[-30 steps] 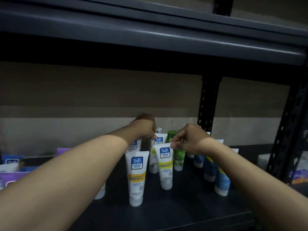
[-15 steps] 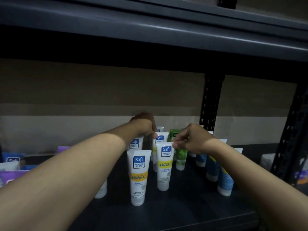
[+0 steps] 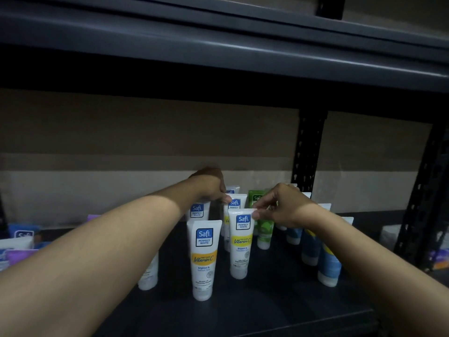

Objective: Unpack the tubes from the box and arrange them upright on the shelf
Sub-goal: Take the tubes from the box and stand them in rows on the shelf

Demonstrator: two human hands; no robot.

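Several white Safi tubes stand cap-down on the dark shelf (image 3: 279, 310). My right hand (image 3: 279, 206) pinches the top corner of one white tube with a yellow band (image 3: 240, 244). My left hand (image 3: 210, 184) pinches the top edge of another white tube (image 3: 234, 203) just behind it. A third white tube with a yellow band (image 3: 203, 259) stands free in front, to the left. A green tube (image 3: 264, 229) stands under my right hand. Blue tubes (image 3: 328, 266) line up beneath my right forearm.
Boxes in blue, white and purple (image 3: 17, 246) lie at the shelf's left end. A black perforated upright (image 3: 307, 147) stands behind the tubes, another (image 3: 422, 198) at the right. A cardboard wall backs the shelf. The shelf above (image 3: 218, 42) hangs low overhead.
The tube in my right hand has shifted slightly back and upright. Both hands keep their pinches in nearly the same places.
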